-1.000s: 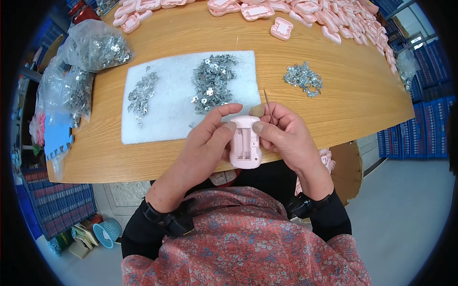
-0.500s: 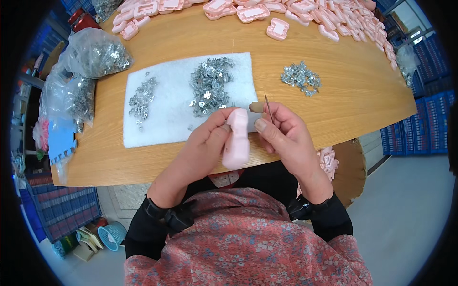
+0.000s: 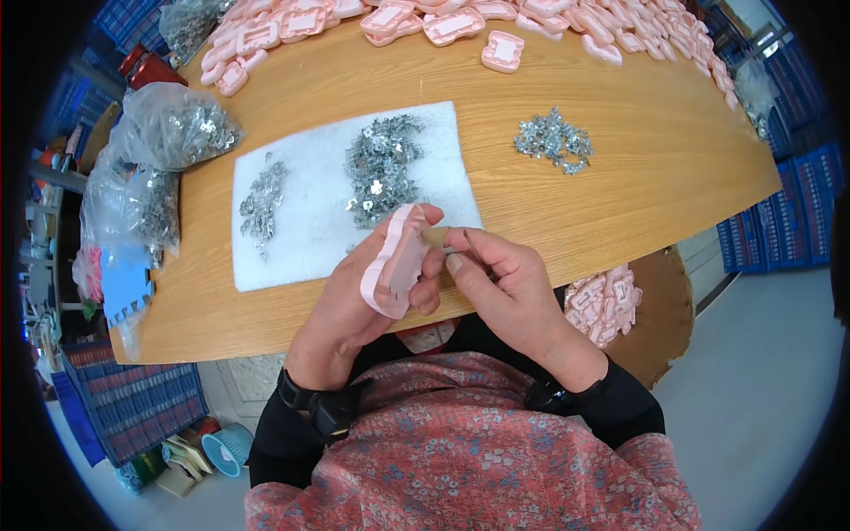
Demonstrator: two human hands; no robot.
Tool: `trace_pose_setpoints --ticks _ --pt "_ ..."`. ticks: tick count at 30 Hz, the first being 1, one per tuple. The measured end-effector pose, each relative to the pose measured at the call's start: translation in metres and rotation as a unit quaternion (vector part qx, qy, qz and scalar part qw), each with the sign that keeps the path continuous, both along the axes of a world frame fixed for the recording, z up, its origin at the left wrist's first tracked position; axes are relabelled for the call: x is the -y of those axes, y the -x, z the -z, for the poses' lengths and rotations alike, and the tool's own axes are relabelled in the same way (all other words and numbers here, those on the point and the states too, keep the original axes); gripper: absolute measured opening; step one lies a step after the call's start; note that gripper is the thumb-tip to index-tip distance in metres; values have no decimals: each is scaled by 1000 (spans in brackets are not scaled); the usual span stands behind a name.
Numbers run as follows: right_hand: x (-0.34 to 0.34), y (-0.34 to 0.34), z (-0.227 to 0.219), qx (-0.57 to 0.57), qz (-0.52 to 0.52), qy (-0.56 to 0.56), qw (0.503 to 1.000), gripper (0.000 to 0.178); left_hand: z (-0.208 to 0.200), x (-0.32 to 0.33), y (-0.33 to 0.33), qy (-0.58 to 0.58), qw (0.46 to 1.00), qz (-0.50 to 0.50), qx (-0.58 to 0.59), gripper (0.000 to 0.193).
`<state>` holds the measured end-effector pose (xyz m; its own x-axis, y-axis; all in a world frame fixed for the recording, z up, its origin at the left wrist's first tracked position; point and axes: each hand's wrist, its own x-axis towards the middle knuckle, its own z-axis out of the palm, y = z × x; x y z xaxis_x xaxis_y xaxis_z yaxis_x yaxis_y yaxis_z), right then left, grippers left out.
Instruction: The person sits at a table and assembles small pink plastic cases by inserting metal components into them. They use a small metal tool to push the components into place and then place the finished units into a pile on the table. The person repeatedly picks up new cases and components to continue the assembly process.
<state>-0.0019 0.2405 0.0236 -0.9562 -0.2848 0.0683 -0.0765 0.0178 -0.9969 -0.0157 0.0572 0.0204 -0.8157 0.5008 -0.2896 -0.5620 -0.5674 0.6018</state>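
A person sits at a curved wooden worktop point(image 3: 620, 177), seen from above. The left hand point(image 3: 372, 283) is closed around a pink plastic housing point(image 3: 396, 263), turned on edge just over the near rim of the worktop, thumb on one side and fingers curled behind. The right hand point(image 3: 505, 283) meets it from the right, fingertips pinched narrow against the housing's upper end; something small may sit in that pinch, but it is too small to tell.

Just beyond the hands lies a white foam mat point(image 3: 301, 239) carrying two heaps of small metal clips point(image 3: 381, 168). A third, looser heap of clips point(image 3: 553, 142) rests on bare wood to the right. More pink housings point(image 3: 505, 49) line the far edge, and clear bags of metal parts point(image 3: 177, 133) sit at the left.

Judging by the grip, the step in hand looks like fitting or pressing a small part into the housing. The next move would seem to call for steady support from the left hand and fine fingertip pressure from the right, keeping the piece aligned.
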Motion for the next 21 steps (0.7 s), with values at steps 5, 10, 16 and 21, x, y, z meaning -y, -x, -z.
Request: trace_pose_setpoints --ticks 5,10,16,21 --pt "-3 2 1 -312 -7 -276 909 29 1 -1 -2 13 1000 0 -11 43" --pt "1 2 -3 -373 -15 -230 899 37 10 3 -1 -54 998 -4 28 44" --pt "1 -7 -19 -267 44 -154 950 40 -7 -13 2 89 994 -69 9 41" --pt "-8 -7 -26 -229 109 -149 956 35 -7 -29 -6 144 981 -103 -81 40"
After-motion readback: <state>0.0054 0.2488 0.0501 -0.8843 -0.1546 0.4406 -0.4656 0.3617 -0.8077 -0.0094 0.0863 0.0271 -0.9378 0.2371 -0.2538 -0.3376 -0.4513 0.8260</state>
